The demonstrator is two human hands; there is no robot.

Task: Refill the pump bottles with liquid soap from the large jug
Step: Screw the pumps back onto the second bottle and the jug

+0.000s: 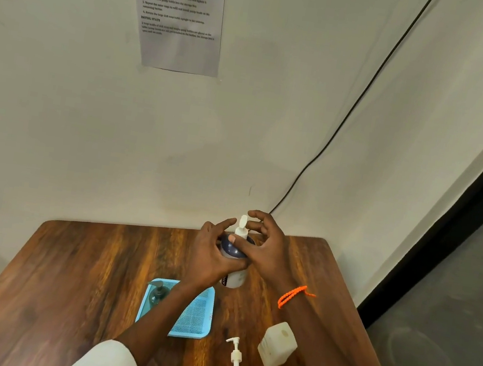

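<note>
I hold a pump bottle (237, 252) with a dark shoulder and pale body upright above the table's far middle. My left hand (214, 254) wraps its body. My right hand (265, 243) has its fingers around the white pump head (242, 225) on top. A dark green pump bottle (158, 295) lies in the blue tray (198, 317). The pale square jug (277, 345) stands at the near right, its cap off. A loose white pump with its long tube (236, 357) lies on the table beside the jug.
The wooden table (78, 283) meets a white wall at its far edge. A printed sheet (181, 11) hangs on the wall and a black cable (355, 105) runs down it. A dark-framed glass panel (455, 277) stands to the right.
</note>
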